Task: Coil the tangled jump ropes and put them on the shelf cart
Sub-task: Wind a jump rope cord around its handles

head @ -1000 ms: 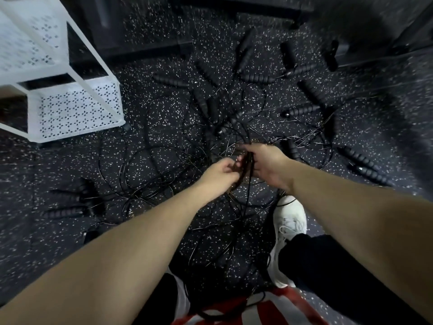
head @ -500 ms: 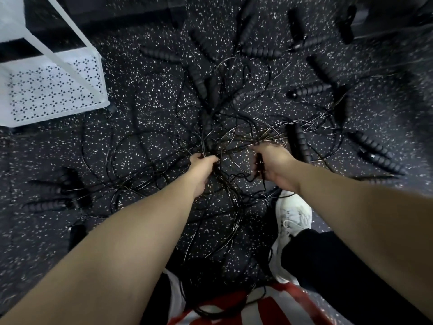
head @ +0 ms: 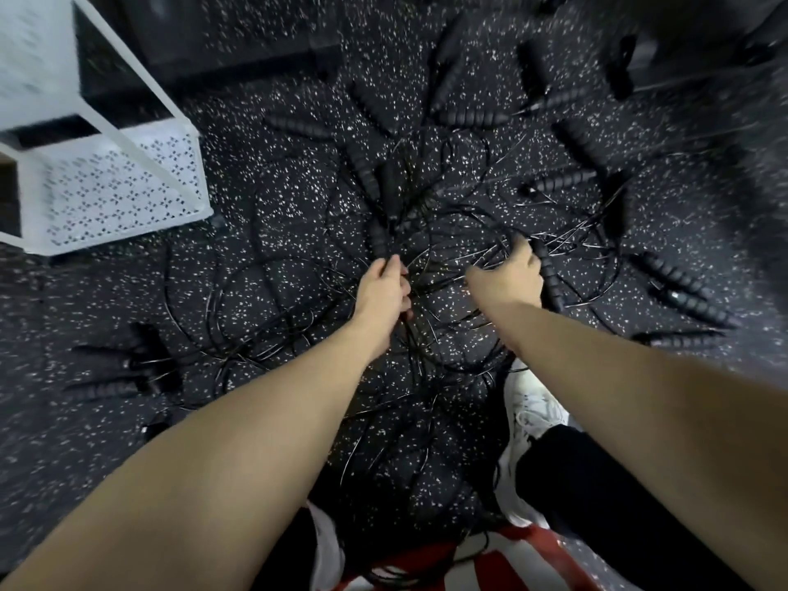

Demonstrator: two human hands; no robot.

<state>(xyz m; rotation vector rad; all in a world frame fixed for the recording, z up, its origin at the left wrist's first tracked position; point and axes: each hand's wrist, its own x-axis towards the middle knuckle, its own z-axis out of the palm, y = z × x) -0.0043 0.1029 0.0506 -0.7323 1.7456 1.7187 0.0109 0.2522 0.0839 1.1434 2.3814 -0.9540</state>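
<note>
A tangle of thin black jump ropes (head: 439, 232) lies spread over the speckled black floor, with several ribbed black handles (head: 469, 118) scattered around it. My left hand (head: 383, 287) grips a bunch of cords at the middle of the tangle. My right hand (head: 509, 277) holds other cords a little to the right, beside a ribbed handle (head: 550, 279). The white perforated shelf cart (head: 119, 185) stands at the upper left, apart from both hands.
More handles lie at the left (head: 115, 377) and at the right (head: 682, 287). A white shoe (head: 528, 415) and a dark trouser leg stand on the cords below my right arm. A dark base runs along the far edge.
My hands have moved apart, the right one further right and up, spreading the cords between them. The view has shifted, so the cart sits lower and closer in the frame.
</note>
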